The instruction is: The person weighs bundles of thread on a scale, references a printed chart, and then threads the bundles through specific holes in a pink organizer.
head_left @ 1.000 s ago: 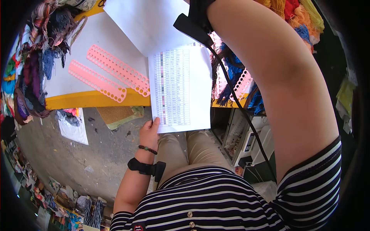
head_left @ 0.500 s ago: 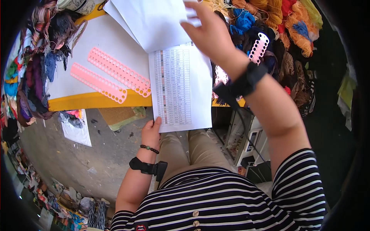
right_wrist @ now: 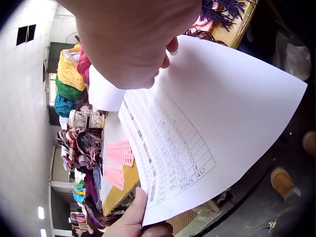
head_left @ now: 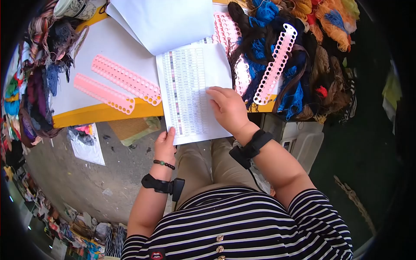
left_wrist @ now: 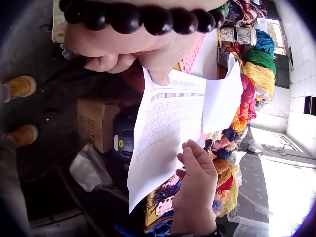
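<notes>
Overhead, the head view takes in the whole desk point(head_left: 104, 112), white on top with a yellow front edge, with heaps of coloured yarn point(head_left: 299, 56) piled along its right side and more thread bundles point(head_left: 34, 86) along the left. Only this view shows the two loose pink hole strips point(head_left: 125, 80) lying side by side on the bare white surface, and more pink strips point(head_left: 275, 65) threaded with yarn over on the right. The printed sheet point(head_left: 190, 93), a table of numbers with a column of colour swatches, hangs over the desk's front edge above the person's lap, its top tucked under blank white pages point(head_left: 167, 21). The right wrist view alone brings the print close enough to read rows of figures running down to a total line point(right_wrist: 170, 170), and it shows the sheet bowing. The left wrist view alone shows the floor beneath, with a cardboard box point(left_wrist: 96, 123) and two tan shoes point(left_wrist: 19, 108). The left hand point(head_left: 166, 145) pinches the sheet's lower left corner, thumb on top, wrist bent upward from the lap. The right hand point(head_left: 227, 108) lies palm down on the sheet's right half, fingers relaxed and fingertips point(head_left: 212, 92) resting on the rows, gripping nothing.
</notes>
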### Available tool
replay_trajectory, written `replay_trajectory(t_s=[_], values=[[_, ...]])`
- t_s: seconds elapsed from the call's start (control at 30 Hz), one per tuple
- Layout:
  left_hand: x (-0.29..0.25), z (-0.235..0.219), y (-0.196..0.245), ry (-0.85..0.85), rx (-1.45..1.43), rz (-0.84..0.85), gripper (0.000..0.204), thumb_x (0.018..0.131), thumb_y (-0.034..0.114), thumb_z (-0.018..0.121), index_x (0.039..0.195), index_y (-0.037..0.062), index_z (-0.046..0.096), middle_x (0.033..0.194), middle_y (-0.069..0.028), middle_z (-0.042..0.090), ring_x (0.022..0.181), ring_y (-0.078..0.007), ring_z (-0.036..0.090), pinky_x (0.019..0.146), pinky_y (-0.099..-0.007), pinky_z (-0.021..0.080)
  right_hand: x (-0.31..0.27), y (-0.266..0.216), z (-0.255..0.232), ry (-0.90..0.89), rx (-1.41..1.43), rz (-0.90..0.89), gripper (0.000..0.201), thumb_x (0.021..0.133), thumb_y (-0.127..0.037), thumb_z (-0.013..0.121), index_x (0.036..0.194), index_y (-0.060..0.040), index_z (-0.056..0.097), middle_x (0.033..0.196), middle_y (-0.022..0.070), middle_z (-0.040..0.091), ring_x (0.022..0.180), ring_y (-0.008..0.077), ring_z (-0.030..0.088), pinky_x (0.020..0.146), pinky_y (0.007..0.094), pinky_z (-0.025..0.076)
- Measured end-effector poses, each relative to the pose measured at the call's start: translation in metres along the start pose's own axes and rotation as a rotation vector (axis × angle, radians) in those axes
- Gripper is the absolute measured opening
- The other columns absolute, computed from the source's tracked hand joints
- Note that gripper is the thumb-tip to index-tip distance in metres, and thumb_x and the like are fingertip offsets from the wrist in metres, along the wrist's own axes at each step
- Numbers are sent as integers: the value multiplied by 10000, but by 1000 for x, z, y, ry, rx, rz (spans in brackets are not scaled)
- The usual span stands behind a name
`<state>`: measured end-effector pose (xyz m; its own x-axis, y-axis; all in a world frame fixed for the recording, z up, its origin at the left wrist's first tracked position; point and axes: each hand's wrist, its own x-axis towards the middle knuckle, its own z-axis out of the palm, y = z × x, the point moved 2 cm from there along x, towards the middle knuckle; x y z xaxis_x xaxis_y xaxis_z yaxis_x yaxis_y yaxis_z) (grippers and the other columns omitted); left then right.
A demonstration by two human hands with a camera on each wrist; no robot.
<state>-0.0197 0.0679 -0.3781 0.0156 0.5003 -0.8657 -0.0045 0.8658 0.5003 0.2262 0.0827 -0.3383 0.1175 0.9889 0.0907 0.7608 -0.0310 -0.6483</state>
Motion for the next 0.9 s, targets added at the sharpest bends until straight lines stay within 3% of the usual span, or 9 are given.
replay_trajectory(t_s=[0.43, 0.6, 0.67, 0.9], values=[[-2, -3, -5, 15, 21, 18, 336, 885, 395, 639, 923, 62, 618, 650, 55, 515, 477, -30, 347, 422, -199, 235, 3, -23, 13, -188, -102, -77, 318, 719, -117, 677, 1014, -54, 576, 1268, 102, 550, 948, 299, 571, 824, 404, 460], [-1, -16, 0, 16, -69, -56, 407, 927, 443, 543, 1019, 50, 589, 772, 9, 564, 457, -35, 306, 408, -198, 224, 1, -24, 16, -281, -149, -26, 307, 740, -164, 673, 1010, -65, 566, 1336, 100, 492, 1030, 294, 540, 857, 419, 435], [1, -26, -1, 41, -13, -47, 372, 958, 397, 492, 1062, 50, 576, 871, -16, 586, 449, -31, 282, 399, -189, 213, 0, -23, 16, -300, -146, -23, 317, 744, -168, 672, 1025, -67, 565, 1344, 104, 483, 1054, 295, 531, 865, 425, 432], [-33, -71, 24, -44, -53, 93, 285, 994, 275, 432, 1079, 36, 561, 839, -15, 584, 461, -26, 300, 414, -186, 233, -15, -38, 3, -227, -38, -10, 308, 744, -118, 674, 1036, -62, 593, 1209, 133, 573, 1002, 335, 568, 848, 432, 458]])
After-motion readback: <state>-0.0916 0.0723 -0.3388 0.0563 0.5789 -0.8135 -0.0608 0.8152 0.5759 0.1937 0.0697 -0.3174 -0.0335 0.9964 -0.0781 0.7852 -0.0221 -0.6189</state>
